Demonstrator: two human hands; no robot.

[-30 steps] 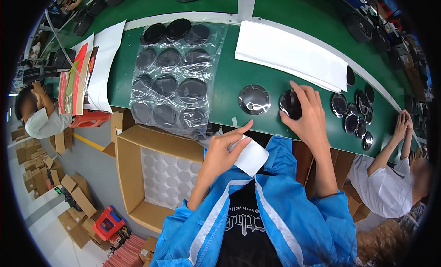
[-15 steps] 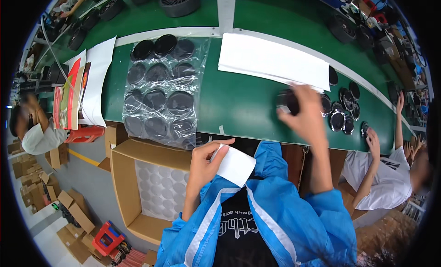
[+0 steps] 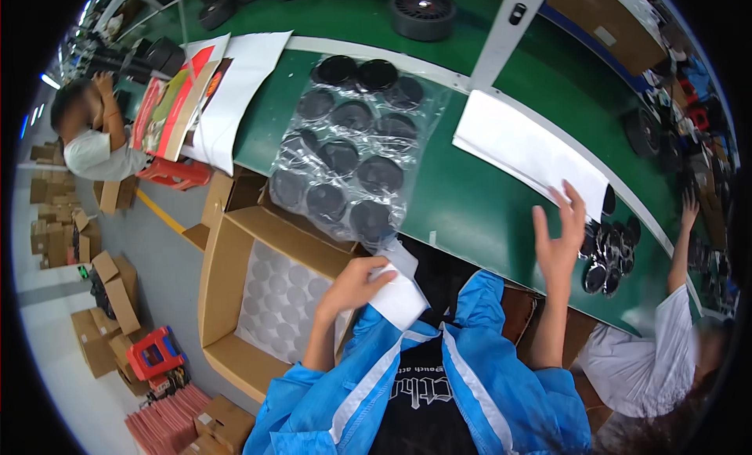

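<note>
My left hand (image 3: 354, 288) pinches a small white sheet (image 3: 401, 300) in front of my chest. A translucent piece (image 3: 398, 259) shows just beyond the sheet; I cannot tell whether it is joined to it. Over the right part of the green bench, my right hand (image 3: 562, 240) is raised with its fingers apart and nothing in them. Right beside it lies a cluster of glossy black round caps (image 3: 615, 255), some overlapping. To the left, a clear plastic pocket sheet (image 3: 427, 130) carries rows of black discs (image 3: 352, 117) and hangs partly over the bench edge.
White paper (image 3: 525, 146) lies along the back of the green bench (image 3: 462, 228). Below left stands an open carton (image 3: 223, 298) with round white shapes inside. Printed cardboard (image 3: 176, 102) sits at far left. Co-workers sit left and right, and wheels (image 3: 423, 15) stand behind.
My view has turned, shifting the bench contents rightward. My right hand has left the black disc it was at, moved right and opened. My left hand still holds the white sheet.
</note>
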